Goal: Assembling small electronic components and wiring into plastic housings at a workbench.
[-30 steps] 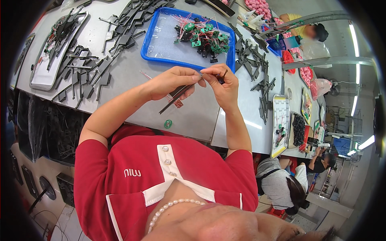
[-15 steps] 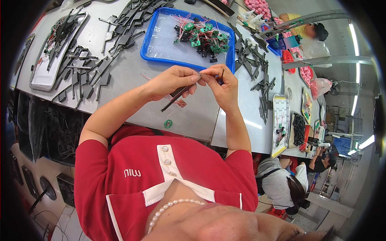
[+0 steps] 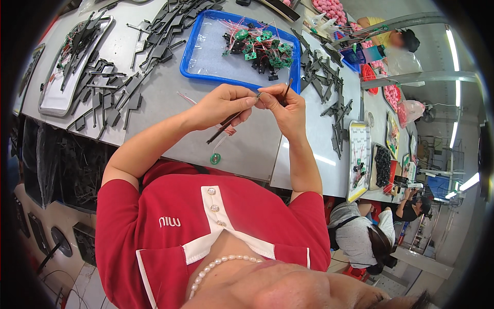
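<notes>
Both hands meet just in front of the blue tray's near edge. My left hand (image 3: 226, 105) is closed round a long, narrow black plastic part (image 3: 218, 134), whose lower end slants out toward me. My right hand (image 3: 284, 110) pinches at the upper end of that part, fingertips touching my left ones. A thin dark stick-like piece (image 3: 288, 86) juts up from the right fingers; its kind is unclear. Below the left hand hang thin wires with a small copper-coloured piece (image 3: 230, 131) and a round green circuit board (image 3: 215, 158). What lies between the fingertips is hidden.
The blue tray (image 3: 186, 67) bears a heap of green circuit boards with wires. Black plastic parts (image 3: 110, 98) lie piled at left, more (image 3: 337, 110) at right. A white tray (image 3: 54, 105) stands far left, a yellow-edged tray (image 3: 352, 195) at right. Other people sit further right.
The dark stick in my right fingers has tilted a little to the right. The copper-coloured piece under my left hand has shifted slightly. Both hands otherwise keep their place.
</notes>
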`<action>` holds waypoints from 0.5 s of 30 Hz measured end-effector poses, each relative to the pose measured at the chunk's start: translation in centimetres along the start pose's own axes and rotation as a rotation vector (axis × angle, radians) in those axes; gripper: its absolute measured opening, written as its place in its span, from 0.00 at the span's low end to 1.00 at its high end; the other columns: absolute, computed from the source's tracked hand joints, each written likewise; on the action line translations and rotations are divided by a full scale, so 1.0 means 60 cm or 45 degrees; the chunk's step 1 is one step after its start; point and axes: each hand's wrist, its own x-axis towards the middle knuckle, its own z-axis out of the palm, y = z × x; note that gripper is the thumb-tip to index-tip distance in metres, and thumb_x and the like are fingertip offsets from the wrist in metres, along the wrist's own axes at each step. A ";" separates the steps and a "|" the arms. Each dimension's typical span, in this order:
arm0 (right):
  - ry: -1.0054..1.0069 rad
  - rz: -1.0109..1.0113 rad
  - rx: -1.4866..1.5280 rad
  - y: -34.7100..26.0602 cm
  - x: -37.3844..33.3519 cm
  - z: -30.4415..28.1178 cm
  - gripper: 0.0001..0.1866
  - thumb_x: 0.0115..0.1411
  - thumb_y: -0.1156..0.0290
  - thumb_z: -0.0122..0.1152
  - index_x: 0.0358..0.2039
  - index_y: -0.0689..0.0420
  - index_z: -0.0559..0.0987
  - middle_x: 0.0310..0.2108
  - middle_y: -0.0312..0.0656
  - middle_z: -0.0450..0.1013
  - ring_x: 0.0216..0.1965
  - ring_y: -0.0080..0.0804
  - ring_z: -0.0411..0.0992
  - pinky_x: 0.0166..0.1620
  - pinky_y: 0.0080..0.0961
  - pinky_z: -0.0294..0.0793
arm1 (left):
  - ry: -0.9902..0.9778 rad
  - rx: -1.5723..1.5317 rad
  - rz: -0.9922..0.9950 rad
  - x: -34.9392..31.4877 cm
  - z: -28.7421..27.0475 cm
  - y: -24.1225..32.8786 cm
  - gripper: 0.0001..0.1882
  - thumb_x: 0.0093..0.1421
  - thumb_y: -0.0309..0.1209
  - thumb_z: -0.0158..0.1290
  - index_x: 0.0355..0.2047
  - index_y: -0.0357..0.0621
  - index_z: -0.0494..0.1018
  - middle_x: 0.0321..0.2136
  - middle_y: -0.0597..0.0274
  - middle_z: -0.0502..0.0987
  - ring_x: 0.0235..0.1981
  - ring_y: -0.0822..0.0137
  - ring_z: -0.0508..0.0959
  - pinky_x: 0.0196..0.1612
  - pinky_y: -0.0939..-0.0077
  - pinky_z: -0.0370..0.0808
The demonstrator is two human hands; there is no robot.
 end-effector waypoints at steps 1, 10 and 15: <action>-0.013 0.005 0.021 -0.001 0.000 -0.001 0.06 0.56 0.75 0.59 0.34 0.62 0.76 0.27 0.38 0.74 0.29 0.20 0.71 0.33 0.17 0.71 | -0.045 -0.069 0.000 0.001 -0.002 -0.002 0.16 0.64 0.36 0.42 0.41 0.35 0.71 0.17 0.70 0.65 0.16 0.80 0.64 0.15 0.82 0.67; 0.032 -0.169 0.039 0.007 0.001 0.007 0.04 0.56 0.76 0.58 0.31 0.61 0.75 0.26 0.34 0.71 0.26 0.19 0.69 0.31 0.15 0.68 | -0.134 -0.137 0.057 0.002 -0.004 -0.005 0.15 0.64 0.35 0.42 0.39 0.34 0.71 0.17 0.69 0.66 0.16 0.79 0.64 0.19 0.86 0.62; 0.072 -0.171 -0.024 0.005 -0.002 0.016 0.03 0.56 0.76 0.58 0.31 0.62 0.74 0.26 0.35 0.72 0.26 0.19 0.70 0.30 0.15 0.69 | -0.006 0.031 0.109 0.001 0.006 -0.010 0.15 0.64 0.34 0.42 0.39 0.34 0.71 0.17 0.69 0.66 0.17 0.80 0.63 0.20 0.85 0.62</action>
